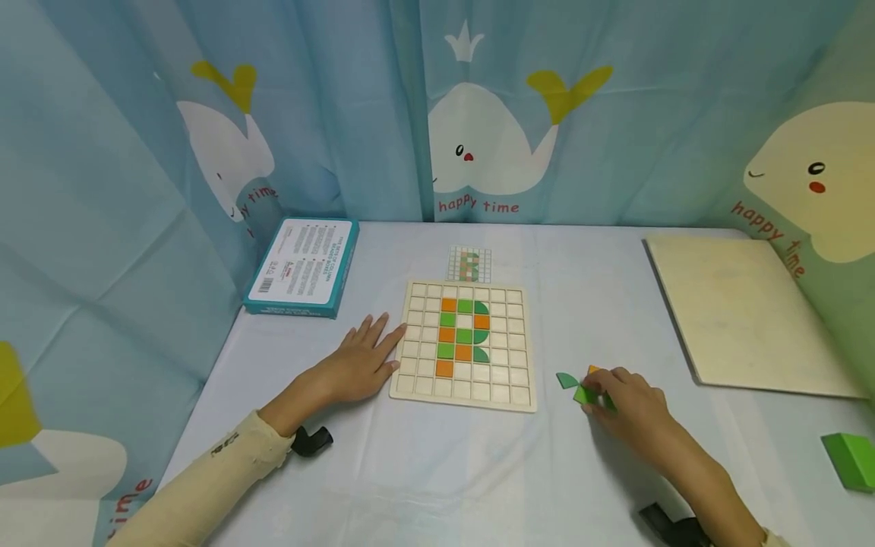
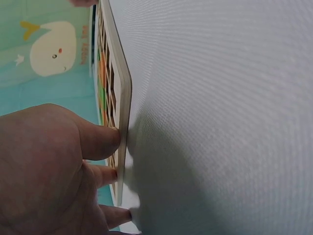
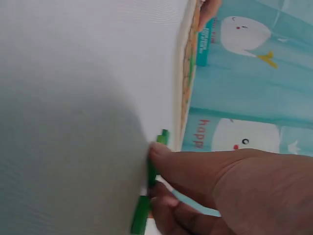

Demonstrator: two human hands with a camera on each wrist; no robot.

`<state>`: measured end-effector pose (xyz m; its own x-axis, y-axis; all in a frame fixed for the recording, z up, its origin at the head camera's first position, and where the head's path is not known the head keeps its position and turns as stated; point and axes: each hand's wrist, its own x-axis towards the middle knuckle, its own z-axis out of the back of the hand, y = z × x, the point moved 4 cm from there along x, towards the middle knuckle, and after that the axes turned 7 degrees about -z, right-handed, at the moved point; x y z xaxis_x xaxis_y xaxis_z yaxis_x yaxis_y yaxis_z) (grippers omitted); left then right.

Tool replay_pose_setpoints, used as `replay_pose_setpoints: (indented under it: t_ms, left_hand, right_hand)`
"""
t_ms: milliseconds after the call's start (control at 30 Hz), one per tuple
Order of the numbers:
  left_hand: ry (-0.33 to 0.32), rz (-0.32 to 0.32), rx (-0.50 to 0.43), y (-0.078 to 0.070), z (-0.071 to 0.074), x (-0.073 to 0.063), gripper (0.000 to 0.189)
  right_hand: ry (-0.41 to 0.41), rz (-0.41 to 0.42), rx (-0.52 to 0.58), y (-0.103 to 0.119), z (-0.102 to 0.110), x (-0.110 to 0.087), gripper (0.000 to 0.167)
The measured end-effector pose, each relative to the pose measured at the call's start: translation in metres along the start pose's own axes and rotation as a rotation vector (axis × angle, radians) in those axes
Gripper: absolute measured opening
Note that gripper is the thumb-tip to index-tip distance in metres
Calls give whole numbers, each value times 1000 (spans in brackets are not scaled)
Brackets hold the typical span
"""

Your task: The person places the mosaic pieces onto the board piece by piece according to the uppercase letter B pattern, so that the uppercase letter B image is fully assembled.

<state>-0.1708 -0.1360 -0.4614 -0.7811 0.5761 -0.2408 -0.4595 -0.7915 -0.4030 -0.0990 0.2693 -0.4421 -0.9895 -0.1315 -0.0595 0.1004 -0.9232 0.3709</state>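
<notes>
A pale wooden grid board [image 1: 462, 391] carries orange and green square tiles [image 1: 445, 368] and dark green rounded tiles [image 1: 481, 354]. My left hand [image 1: 355, 368] lies at the board's left side, fingers spread, thumb and index finger touching its edge. In the left wrist view the thumb [image 2: 100, 142] rests against the board's rim. To the right of the board, my right hand [image 1: 629, 403] pinches a green tile [image 3: 152, 169] between thumb and fingers, low over the cloth. Beside it lie a dark green quarter-round tile [image 1: 567, 381] and an orange tile [image 1: 593, 369], the latter partly hidden by the fingers.
A small pattern card [image 1: 469, 264] lies behind the board. At the back left is a teal box [image 1: 301, 266]. A plain wooden panel [image 1: 752, 311] lies at the right, with a green block [image 1: 850, 461] nearer the front. Printed curtains [image 1: 383, 114] stand around the table.
</notes>
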Motion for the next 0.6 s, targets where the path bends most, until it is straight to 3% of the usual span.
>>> replay_pose_setpoints:
  t_ms: [167, 600]
  left_hand:
    - [-2, 0, 6, 0, 1, 0, 65]
    - [-6, -5, 9, 0, 0, 0, 65]
  right_hand:
    - [-79, 34, 49, -2, -5, 2, 27]
    - [-133, 61, 68, 1, 1, 29, 23]
